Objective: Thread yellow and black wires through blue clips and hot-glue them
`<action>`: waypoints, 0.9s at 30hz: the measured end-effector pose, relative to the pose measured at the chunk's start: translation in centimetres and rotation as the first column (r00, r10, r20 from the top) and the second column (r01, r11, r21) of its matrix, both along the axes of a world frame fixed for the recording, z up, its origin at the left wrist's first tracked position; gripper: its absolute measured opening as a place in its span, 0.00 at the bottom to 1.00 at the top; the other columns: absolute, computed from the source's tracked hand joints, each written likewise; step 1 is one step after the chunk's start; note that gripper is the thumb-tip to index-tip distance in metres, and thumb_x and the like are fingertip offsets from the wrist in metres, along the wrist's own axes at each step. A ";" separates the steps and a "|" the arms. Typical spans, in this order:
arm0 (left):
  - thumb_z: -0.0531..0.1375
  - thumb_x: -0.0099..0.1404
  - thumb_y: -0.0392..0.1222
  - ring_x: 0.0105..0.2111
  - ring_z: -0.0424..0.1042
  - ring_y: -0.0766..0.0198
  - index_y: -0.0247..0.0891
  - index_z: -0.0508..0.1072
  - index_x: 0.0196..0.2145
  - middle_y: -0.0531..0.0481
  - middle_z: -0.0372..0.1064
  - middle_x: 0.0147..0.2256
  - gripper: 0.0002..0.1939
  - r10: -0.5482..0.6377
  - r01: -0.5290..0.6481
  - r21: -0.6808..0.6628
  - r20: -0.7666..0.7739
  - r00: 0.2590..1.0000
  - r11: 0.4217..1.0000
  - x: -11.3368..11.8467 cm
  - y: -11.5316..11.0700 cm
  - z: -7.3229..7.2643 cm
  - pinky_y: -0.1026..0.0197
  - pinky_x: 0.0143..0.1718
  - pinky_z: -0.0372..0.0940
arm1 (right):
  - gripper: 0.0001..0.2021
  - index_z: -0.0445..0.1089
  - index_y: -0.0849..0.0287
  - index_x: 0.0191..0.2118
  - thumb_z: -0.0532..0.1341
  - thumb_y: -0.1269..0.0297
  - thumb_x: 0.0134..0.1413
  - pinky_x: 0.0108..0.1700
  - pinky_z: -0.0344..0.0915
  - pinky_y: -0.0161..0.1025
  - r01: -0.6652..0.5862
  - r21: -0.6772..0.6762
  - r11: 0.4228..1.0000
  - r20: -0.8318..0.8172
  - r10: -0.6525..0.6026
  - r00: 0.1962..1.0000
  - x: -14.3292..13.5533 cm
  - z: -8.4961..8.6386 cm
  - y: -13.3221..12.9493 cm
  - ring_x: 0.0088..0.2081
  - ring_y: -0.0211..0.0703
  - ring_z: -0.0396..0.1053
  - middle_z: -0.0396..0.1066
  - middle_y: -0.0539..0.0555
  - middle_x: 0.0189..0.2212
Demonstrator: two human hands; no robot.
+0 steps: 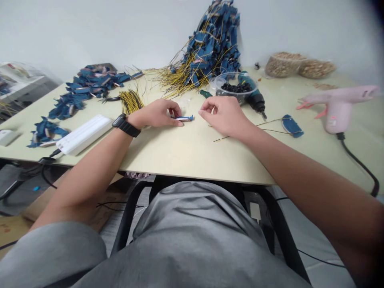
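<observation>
My left hand (162, 113), with a black watch on its wrist, pinches a small blue piece with a pale edge (185, 118) just above the table. My right hand (220, 114) is a short way to the right of that piece, thumb and fingertips drawn together; whatever is between them is too small to make out. Past my right forearm lies another blue piece (292, 126), and its two thin wires run back under my wrist. Behind my left hand lies a bundle of yellow and black wires (131, 102).
A tall heap of blue pieces with wires (210, 48) stands against the wall. More blue pieces (87, 84) lie at left, near pliers (110, 99) and a white power strip (85, 134). A tub of black parts (237, 88), a power drill (256, 100) and a pink glue gun (339, 106) are at right.
</observation>
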State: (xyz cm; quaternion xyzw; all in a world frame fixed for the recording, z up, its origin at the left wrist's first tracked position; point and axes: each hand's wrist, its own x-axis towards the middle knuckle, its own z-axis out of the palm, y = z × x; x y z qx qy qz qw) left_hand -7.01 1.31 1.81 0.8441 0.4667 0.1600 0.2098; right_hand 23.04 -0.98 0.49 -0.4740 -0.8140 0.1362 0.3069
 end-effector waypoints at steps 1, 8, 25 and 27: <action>0.79 0.67 0.67 0.51 0.84 0.46 0.43 0.90 0.49 0.43 0.89 0.50 0.27 -0.006 0.006 -0.001 -0.012 1.000 1.000 0.1 -0.1 0.1 0.47 0.58 0.74 | 0.05 0.87 0.53 0.42 0.72 0.67 0.73 0.53 0.72 0.51 -0.001 -0.010 1.000 0.000 0.001 1.000 0.0 0.1 -0.1 0.44 0.54 0.80 0.88 0.56 0.42; 0.75 0.69 0.63 0.51 0.82 0.47 0.44 0.90 0.49 0.44 0.89 0.49 0.22 -0.016 0.017 0.047 -0.028 0.999 0.999 -0.3 0.6 -0.6 0.46 0.58 0.72 | 0.06 0.88 0.53 0.43 0.71 0.69 0.74 0.54 0.73 0.51 0.002 -0.030 1.000 0.014 -0.001 1.000 -0.2 0.4 -0.4 0.44 0.53 0.81 0.89 0.56 0.44; 0.74 0.75 0.69 0.52 0.83 0.47 0.44 0.89 0.48 0.43 0.90 0.50 0.25 -0.013 0.012 0.027 0.013 1.000 1.000 0.3 0.8 -1.1 0.47 0.58 0.73 | 0.10 0.91 0.54 0.47 0.70 0.71 0.73 0.55 0.72 0.50 0.004 -0.044 0.999 0.055 -0.002 0.999 -0.7 0.8 -0.8 0.46 0.53 0.81 0.90 0.56 0.47; 0.76 0.73 0.68 0.50 0.83 0.49 0.44 0.89 0.48 0.44 0.89 0.49 0.24 -0.032 0.030 0.051 0.042 0.999 0.998 0.3 0.9 -1.3 0.48 0.57 0.74 | 0.10 0.91 0.54 0.47 0.70 0.71 0.74 0.56 0.72 0.51 0.003 -0.042 0.999 0.058 -0.001 0.998 -0.7 0.8 -0.8 0.47 0.53 0.81 0.91 0.57 0.48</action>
